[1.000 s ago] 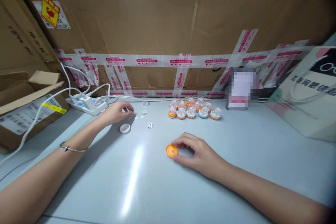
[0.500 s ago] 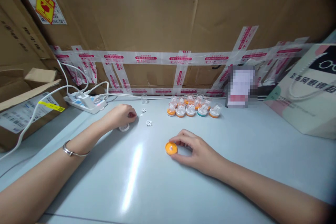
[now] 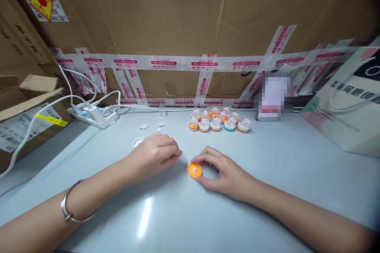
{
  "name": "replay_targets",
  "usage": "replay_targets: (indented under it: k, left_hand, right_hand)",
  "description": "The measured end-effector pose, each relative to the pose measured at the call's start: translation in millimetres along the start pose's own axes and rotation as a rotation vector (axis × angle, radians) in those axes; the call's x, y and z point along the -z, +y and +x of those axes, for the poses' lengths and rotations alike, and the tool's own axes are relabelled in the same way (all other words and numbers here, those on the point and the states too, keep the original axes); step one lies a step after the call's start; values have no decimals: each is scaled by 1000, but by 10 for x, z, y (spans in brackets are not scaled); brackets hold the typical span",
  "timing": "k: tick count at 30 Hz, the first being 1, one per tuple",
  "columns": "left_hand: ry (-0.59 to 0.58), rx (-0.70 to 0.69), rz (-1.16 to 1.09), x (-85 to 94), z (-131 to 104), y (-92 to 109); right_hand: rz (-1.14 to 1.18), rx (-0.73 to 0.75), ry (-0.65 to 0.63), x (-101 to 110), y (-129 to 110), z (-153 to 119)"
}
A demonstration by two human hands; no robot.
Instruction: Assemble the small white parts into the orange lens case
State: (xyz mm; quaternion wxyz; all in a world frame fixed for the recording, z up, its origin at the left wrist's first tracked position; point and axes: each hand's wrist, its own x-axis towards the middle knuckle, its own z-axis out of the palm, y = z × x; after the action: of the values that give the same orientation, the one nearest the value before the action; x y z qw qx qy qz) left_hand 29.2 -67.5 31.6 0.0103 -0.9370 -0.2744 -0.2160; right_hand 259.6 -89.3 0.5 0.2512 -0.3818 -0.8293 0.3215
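My right hand [image 3: 218, 168] pinches a round orange disc [image 3: 195, 170] by its edge between thumb and fingers. The disc has a raised rim and a small pale knob in its middle. Left of the disc is my left hand [image 3: 157, 152], its fingers bent and pressed together; whatever they may hold is hidden. Behind that hand lies a white ring-shaped part [image 3: 137, 142], partly covered by it. Farther back are two small white pieces with dark spots, a left one [image 3: 144, 127] and a right one [image 3: 161, 124], a tiny white disc [image 3: 159, 129] and a clear cup [image 3: 162, 111].
Several clear-domed toys [image 3: 215, 125] on orange, white and teal bases stand grouped at the back. A blurred phone-like object [image 3: 274, 97] leans there to their right. A paper bag [image 3: 350, 118] stands far right, a power strip [image 3: 95, 115] and open carton [image 3: 32, 126] left.
My left hand has come right and nearer, towards the orange disc, uncovering a spotted white piece. Another spotted piece, earlier in front of the cup, no longer shows. My right hand keeps its grip.
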Motion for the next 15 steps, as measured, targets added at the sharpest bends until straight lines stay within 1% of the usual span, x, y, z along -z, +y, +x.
replay_targets:
  k: [3,7,10,15]
  left_hand:
    - [-9,-71,-29,-129,-15,139]
    - [30,-138,-33,-256,-34,168]
    - [54,-167,-8,-282,-35,140]
    - [98,-187,51,-262,-22,89]
  right_hand:
    - [-12,-21,19,-6,10,3]
    - [-27,-77,32,-11,23,3]
    - [-23,-59,32,-6,21,-5]
    - [-22,-2,22,-14,12,-15]
